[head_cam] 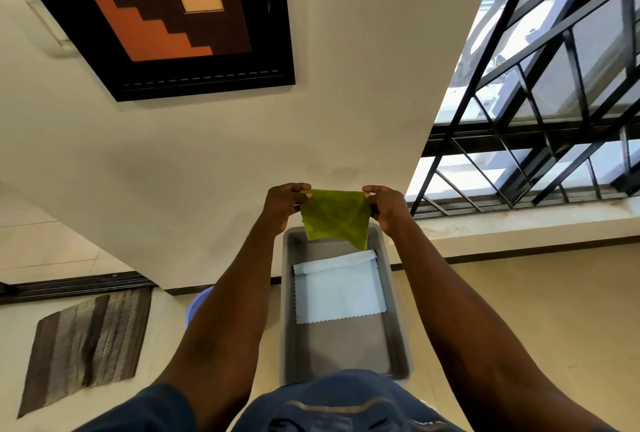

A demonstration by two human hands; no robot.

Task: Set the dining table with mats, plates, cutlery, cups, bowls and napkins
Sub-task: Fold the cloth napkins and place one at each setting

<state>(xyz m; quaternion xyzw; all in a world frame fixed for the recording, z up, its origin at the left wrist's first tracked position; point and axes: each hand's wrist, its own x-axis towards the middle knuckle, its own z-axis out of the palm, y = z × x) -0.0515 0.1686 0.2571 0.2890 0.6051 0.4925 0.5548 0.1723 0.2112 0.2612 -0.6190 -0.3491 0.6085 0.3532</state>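
A green napkin point(334, 218) with a zigzag edge hangs spread between both hands, above the far end of a grey tray point(398, 334). My left hand point(282, 205) pinches its upper left corner. My right hand point(386, 208) pinches its upper right corner. Both arms are stretched forward. Inside the tray lies a light blue napkin point(339, 288), flat, with its far edge folded over. The near half of the tray floor is bare.
A cream wall rises just behind the tray, with a dark framed picture point(166, 16) on it. A barred window point(540, 102) and its sill are to the right. A striped brown floor mat point(86, 348) lies at left. A blue round object point(198, 303) peeks behind my left forearm.
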